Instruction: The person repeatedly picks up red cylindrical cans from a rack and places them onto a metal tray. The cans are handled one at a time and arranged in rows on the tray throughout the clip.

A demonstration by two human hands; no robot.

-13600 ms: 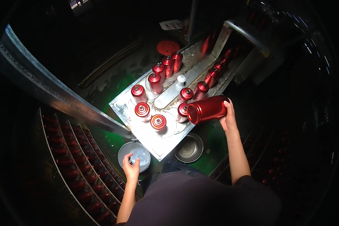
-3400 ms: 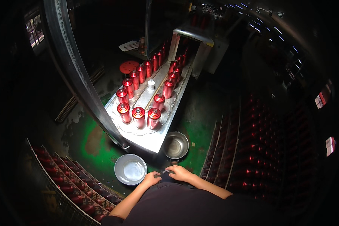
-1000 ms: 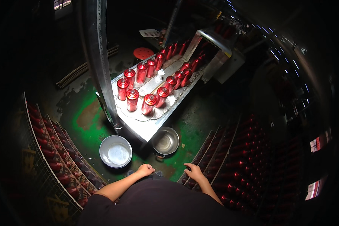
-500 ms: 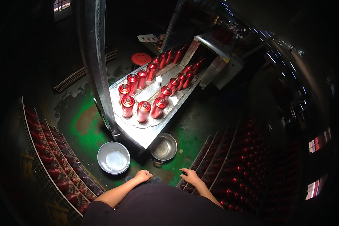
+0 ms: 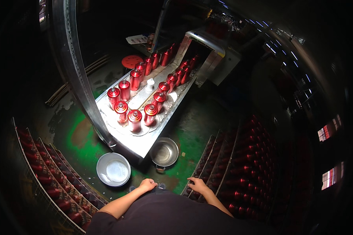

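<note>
In front of my body my left hand (image 5: 148,185) hangs with its fingers curled in, and nothing shows in it. My right hand (image 5: 199,185) is held apart from it, loosely bent, thumb and forefinger separated, with no object between them. Neither hand touches anything. Ahead stands a metal conveyor table (image 5: 135,145) carrying shiny red cans with stepped, domed tops and small pale tips. The nearest red can (image 5: 135,120) stands upright at the rounded end, and the others run back in two lines. A white fitting (image 5: 150,84) sits between the lines.
A grey basin (image 5: 113,169) and a steel pot (image 5: 164,152) lie on the green floor. Racks of red cans flank me, left rack (image 5: 47,180) and right rack (image 5: 243,172). A metal post (image 5: 71,58), red stool (image 5: 132,61) and tunnel-like housing (image 5: 205,41) stand beyond.
The whole view has turned, so the table, cans and basin sit further left in the picture. My left hand stays curled; the fingers of my right hand have drawn slightly closer together.
</note>
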